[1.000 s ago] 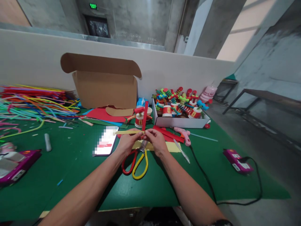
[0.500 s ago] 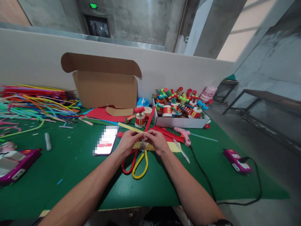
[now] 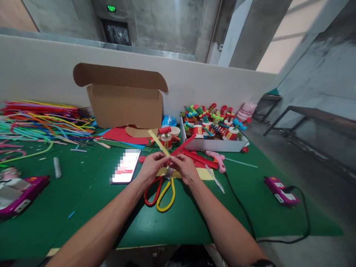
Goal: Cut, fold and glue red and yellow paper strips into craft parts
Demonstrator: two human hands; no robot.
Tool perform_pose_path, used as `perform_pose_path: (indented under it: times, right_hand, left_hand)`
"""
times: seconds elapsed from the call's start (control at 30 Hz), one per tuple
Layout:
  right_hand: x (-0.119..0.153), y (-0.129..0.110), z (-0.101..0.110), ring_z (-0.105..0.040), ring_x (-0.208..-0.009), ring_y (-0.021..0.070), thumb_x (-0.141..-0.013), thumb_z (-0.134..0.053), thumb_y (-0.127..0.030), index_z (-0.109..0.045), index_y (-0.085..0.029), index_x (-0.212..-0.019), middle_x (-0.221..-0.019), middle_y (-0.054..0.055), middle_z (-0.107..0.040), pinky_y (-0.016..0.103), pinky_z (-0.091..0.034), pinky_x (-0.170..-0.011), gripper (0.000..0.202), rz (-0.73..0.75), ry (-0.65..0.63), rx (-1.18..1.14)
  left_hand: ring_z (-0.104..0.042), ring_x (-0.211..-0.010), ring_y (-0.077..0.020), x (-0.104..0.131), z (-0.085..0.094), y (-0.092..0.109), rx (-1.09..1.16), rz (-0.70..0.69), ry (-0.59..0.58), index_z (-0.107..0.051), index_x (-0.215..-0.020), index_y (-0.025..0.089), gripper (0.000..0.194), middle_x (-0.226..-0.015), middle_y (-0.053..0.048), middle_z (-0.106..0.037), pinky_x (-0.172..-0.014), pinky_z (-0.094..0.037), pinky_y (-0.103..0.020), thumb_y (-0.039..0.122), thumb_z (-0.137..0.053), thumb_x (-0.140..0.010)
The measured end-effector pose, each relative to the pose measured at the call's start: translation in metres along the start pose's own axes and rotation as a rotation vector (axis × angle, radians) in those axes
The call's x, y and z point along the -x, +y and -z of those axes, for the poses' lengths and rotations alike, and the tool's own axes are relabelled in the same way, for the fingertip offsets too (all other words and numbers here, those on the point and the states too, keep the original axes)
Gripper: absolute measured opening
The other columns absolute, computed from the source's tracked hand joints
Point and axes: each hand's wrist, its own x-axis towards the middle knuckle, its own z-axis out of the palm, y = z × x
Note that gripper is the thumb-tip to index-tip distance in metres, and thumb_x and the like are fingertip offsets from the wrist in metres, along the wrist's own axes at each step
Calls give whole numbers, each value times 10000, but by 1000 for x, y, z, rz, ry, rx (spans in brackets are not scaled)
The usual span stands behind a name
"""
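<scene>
My left hand [image 3: 154, 165] and my right hand [image 3: 184, 165] meet above the table, thumbs and fingertips pinched together at the crossing of two paper strips. The yellow paper strip [image 3: 158, 142] slants up to the left from the fingertips. The red paper strip [image 3: 185, 144] slants up to the right. Which fingers grip which strip is partly hidden, but both hands are closed at the join. Just beneath them lie scissors [image 3: 166, 196] with one red and one yellow handle; their blades are partly covered by the hands. Yellow paper [image 3: 205, 173] lies under the right hand.
Beyond the hands stand a paper-cup figure [image 3: 166, 141] and a white box [image 3: 217, 144] of similar figures. A pink glue gun [image 3: 218, 159], a pen [image 3: 215, 180] and red strips lie right. Left are a phone [image 3: 126, 167], an upright cardboard box [image 3: 126, 105] and pipe cleaners [image 3: 50, 120].
The yellow strip's free end has swung upward and now stands steeper. The red strip has tipped over to the right. Both hands stay almost in place.
</scene>
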Motion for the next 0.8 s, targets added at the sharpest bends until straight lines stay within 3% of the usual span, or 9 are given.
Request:
perform_pose_path:
  times: [0.2, 0.37, 0.57, 0.8]
  right_hand:
    - [1, 1, -2, -581, -520, 100, -500, -796, -305, -601, -137, -638, -561, -15, -623, 252, -489, -613, 292, 14, -7, 49]
    - [0, 2, -4, -586, -526, 115, -517, -783, -315, -614, -136, -655, -562, -3, -631, 277, -495, -641, 283, 43, 28, 18]
    - [1, 4, -5, -544, -523, 97, -538, -768, -319, -650, -142, -657, -577, -11, -626, 245, -460, -593, 244, 96, 32, 68]
    - [-11, -4, 8, -537, -508, 113, -542, -756, -365, -622, -156, -610, -518, -26, -596, 269, -475, -595, 258, 187, 212, 45]
  left_hand:
    - [-496, -519, -89, -1, 2, 0, -2, -9, -44, -609, -617, 130, 305, -558, 4, -568, -519, -372, -206, 373, -777, -547]
    - [-515, -534, -93, 2, -2, 0, 7, 3, -1, -640, -696, 131, 308, -619, -19, -619, -515, -373, -203, 382, -767, -569]
    - [-471, -484, -75, 4, -2, 2, -57, -1, 20, -627, -646, 140, 291, -559, 9, -585, -480, -335, -194, 378, -767, -557]
    - [-453, -446, -70, 2, -1, 6, -33, 27, 60, -609, -617, 141, 287, -504, 20, -542, -438, -298, -190, 364, -772, -538]
